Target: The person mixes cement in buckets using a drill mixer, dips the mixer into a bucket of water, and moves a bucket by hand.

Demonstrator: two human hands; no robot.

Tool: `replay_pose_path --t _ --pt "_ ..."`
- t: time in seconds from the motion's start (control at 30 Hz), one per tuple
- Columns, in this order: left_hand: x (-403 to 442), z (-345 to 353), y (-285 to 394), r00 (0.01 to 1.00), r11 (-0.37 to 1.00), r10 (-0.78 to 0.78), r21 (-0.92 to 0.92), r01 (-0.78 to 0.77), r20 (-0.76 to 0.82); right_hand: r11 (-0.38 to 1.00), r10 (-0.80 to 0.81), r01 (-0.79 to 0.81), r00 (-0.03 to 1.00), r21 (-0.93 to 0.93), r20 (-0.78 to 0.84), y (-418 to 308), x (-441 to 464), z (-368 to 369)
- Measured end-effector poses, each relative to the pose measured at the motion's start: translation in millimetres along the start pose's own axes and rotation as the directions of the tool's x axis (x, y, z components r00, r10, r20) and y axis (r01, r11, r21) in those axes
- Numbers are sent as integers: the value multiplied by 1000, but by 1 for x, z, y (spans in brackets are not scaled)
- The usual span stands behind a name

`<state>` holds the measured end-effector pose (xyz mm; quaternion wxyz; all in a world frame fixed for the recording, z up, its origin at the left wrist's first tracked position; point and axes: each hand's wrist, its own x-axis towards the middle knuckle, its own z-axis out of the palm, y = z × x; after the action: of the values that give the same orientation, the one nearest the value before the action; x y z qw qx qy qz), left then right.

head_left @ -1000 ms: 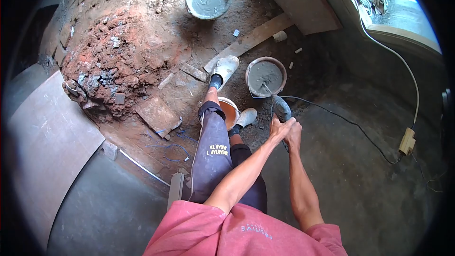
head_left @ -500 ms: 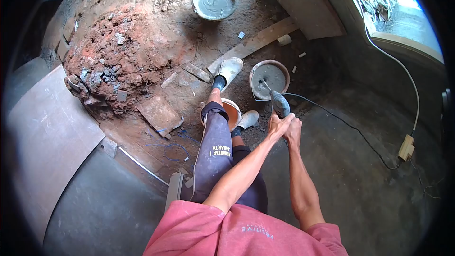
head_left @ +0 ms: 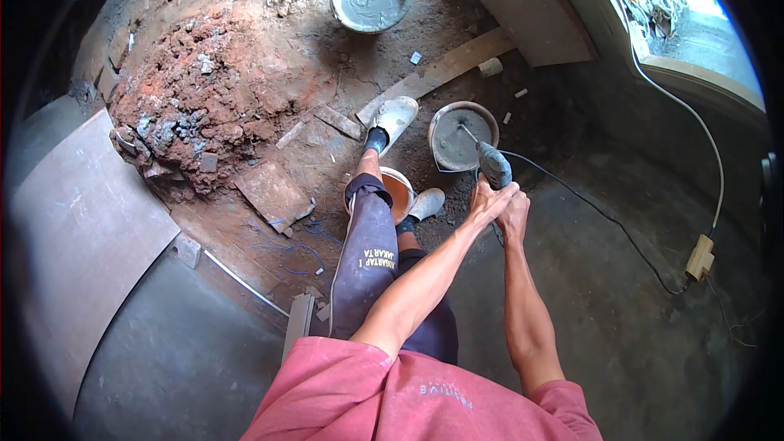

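Both my hands are wrapped round the handle end of a power drill (head_left: 494, 165). My left hand (head_left: 488, 202) is closed on its left side, and my right hand (head_left: 514, 211) grips beside it on the right. The fingers are partly hidden. A thin metal rod (head_left: 468, 132) runs from the drill into grey wet mix (head_left: 455, 144) inside a round bucket (head_left: 435, 121). A dark cord (head_left: 572, 189) trails from the drill.
A second basin (head_left: 336, 2) of grey mix stands farther off. Between my feet sits an orange-lined bucket (head_left: 398, 196). Reddish soil (head_left: 196, 106) is heaped at left, near boards (head_left: 98, 229). The cord meets an extension socket (head_left: 700, 258) at right.
The drill and both hands have shifted slightly right. The rod has swung to another angle in the grey mix, its entry point moving up and right.
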<state>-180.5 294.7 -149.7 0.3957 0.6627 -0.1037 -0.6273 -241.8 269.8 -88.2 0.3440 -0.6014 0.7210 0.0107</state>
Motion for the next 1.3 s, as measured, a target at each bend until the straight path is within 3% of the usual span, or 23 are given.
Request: replay_pose_path --t 0.37,0.63,0.93,1.3 --pt "-2 21 -2 991 996 -77 60 71 105 993 101 -101 995 -61 7 13 -1 -15" --pt "-22 25 -12 993 986 -114 124 108 41 983 183 -183 982 -4 54 26 -12 -16" --pt "-43 19 -25 996 997 -82 19 81 22 989 148 -145 984 -41 99 33 -32 -12" --pt "-52 -8 -26 993 994 -92 56 96 -78 997 58 -49 985 -55 161 12 -42 1"
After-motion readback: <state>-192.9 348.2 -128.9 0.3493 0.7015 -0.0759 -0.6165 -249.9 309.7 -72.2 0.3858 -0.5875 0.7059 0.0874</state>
